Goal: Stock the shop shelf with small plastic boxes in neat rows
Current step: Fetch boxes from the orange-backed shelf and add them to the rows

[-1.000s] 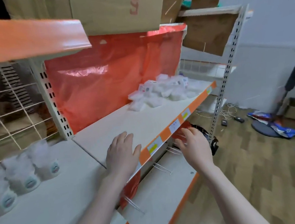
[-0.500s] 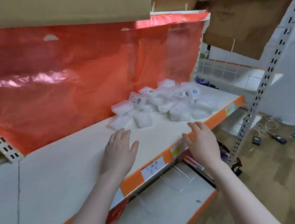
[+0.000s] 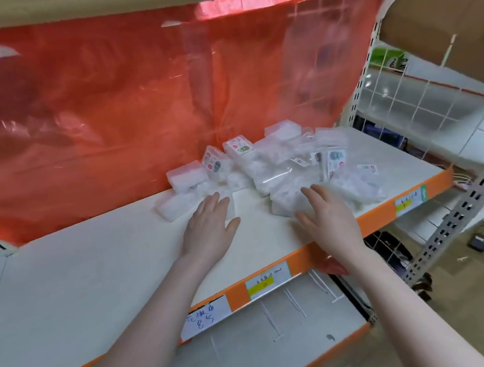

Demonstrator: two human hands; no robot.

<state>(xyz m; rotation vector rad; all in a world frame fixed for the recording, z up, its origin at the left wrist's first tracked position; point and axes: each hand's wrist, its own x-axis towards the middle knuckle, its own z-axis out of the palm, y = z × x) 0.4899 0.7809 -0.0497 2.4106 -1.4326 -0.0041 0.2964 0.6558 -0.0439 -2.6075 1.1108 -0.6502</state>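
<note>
Head view: I have my left hand [image 3: 209, 227] and right hand [image 3: 327, 218] flat, fingers straight, holding nothing, at the near edge of the heap of small plastic boxes [image 3: 266, 168] on the white shelf [image 3: 93, 269]. I judge sorting hasn't begun; next I must pick single boxes and line them up.

Two hands, left hand [image 3: 208, 228], right hand [image 3: 327, 218], one heap of plastic boxes [image 3: 266, 165] too jumbled to count, three shelf-edge labels.

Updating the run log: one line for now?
left hand: open | right hand: open | plastic boxes: loose pile | rows: none yet
</note>
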